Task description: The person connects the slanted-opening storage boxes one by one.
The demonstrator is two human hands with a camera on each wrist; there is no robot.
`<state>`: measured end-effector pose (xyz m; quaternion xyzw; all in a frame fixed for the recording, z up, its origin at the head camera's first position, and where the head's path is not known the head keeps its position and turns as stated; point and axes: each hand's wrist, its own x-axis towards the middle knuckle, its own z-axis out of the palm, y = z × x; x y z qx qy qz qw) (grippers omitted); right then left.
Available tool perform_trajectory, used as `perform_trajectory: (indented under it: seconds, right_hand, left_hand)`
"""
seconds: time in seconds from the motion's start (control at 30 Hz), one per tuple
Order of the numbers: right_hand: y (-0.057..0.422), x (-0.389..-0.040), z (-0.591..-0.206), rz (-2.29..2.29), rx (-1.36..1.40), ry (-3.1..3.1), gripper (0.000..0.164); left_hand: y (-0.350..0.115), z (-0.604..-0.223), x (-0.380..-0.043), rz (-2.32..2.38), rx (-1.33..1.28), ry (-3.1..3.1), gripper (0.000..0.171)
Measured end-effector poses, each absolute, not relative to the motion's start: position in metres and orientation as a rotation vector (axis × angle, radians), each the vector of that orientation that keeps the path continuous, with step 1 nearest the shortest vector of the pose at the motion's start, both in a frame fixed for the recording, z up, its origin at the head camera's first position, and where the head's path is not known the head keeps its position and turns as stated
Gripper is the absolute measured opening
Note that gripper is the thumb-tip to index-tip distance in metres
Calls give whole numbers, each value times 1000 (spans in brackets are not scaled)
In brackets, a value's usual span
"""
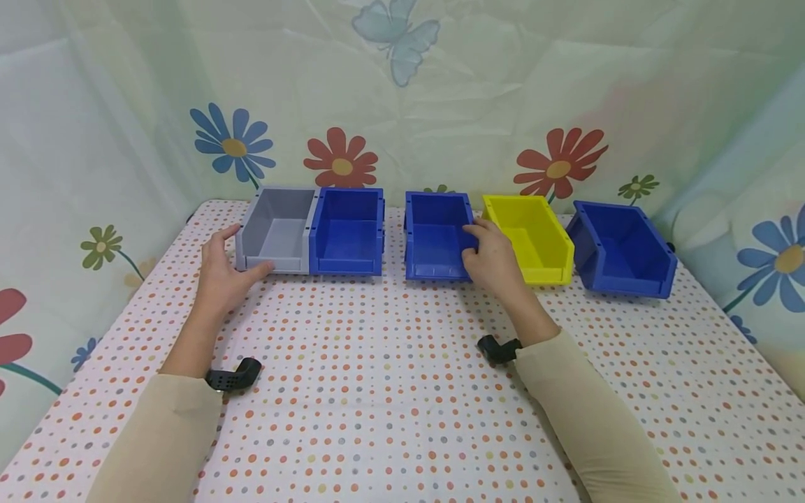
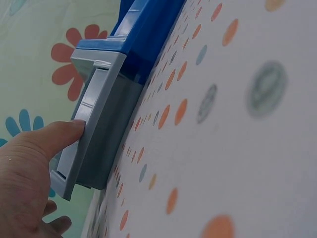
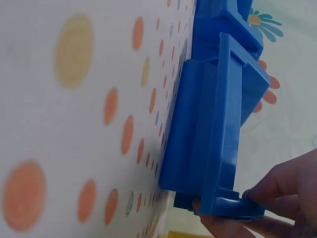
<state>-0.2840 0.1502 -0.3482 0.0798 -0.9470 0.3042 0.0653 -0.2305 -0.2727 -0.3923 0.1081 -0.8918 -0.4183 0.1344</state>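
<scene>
Five bins in a row across the table, low front lips facing the person. Left to right: grey bin [image 1: 281,241], second blue bin [image 1: 346,266], middle blue bin [image 1: 437,271], yellow bin [image 1: 542,276], end blue bin [image 1: 629,286].

Left hand [image 1: 223,276]: spread around the near left corner of the grey bin. Thumb is pressed on the front lip, index finger is set against the left side rim. Other fingers are partly hidden; a full grip can't be confirmed.

Right hand [image 1: 497,255]: right wall of the middle blue bin is pinched near its front corner, thumb and fingers on either side of the edge. Yellow bin is partly covered by that hand.

Spacing: grey and second blue are butted side by side, touching. A gap is left between second blue and middle blue. Yellow is placed near middle blue, end blue just beside yellow.

Rest: table is covered by a dotted cloth [image 1: 365,391]; a flower-print backdrop [image 1: 465,105] is hung behind. A black device [image 1: 235,375] is worn on the left wrist, a similar one on the right. Beige sleeves [image 1: 157,440] are seen on both arms.
</scene>
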Motion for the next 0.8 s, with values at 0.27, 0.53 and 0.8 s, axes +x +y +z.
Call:
perform_trajectory:
  seconds: [0.27,0.53,0.8]
  right_hand:
    - [150,-286,-349,1071,180,-2835,50]
    - [152,-286,-347,1249,154,-2834,51]
    - [153,-286,-348,1345,162,-2796,51]
  left_hand:
    - [-273,-392,-231,-1206,307,-2580,97]
    - [-274,-391,-233,-1211,294,-2575,97]
    - [-273,-393,-232,-1202,308,-2581,97]
